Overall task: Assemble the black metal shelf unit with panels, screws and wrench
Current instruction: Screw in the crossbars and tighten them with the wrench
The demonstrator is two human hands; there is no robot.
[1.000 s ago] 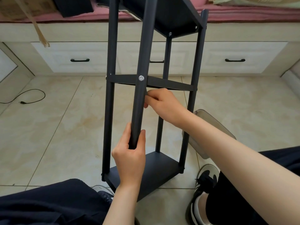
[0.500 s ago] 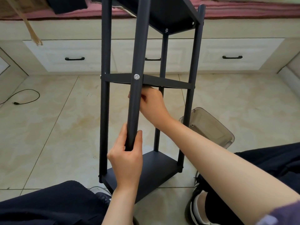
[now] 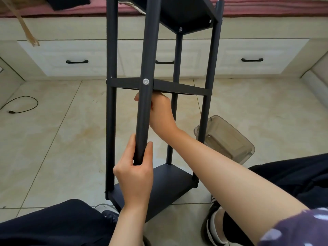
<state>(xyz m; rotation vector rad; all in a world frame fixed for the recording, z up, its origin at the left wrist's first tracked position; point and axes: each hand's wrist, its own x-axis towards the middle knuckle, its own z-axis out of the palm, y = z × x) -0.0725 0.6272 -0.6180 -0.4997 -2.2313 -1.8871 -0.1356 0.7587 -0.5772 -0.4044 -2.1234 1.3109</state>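
Glossy beige tile floor [image 3: 53, 148] carries a matte black shelf [image 3: 159, 185] standing before cream drawers [image 3: 76, 57].
Left to right: a black cable [image 3: 23, 103] curls on the tiles; the left hand [image 3: 134, 173] grips the round front post [image 3: 143, 110]; a silver screw [image 3: 145, 82] pins the flat middle panel [image 3: 179, 87]; the right hand [image 3: 159, 112] reaches under it, grasp hidden; a clear smoky tub [image 3: 229, 141] lies tilted.

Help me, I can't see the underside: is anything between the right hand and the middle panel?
Only the front post hides part of the right hand from view. The fingers reach up behind it to the underside of the middle panel; no gap or object shows between them.
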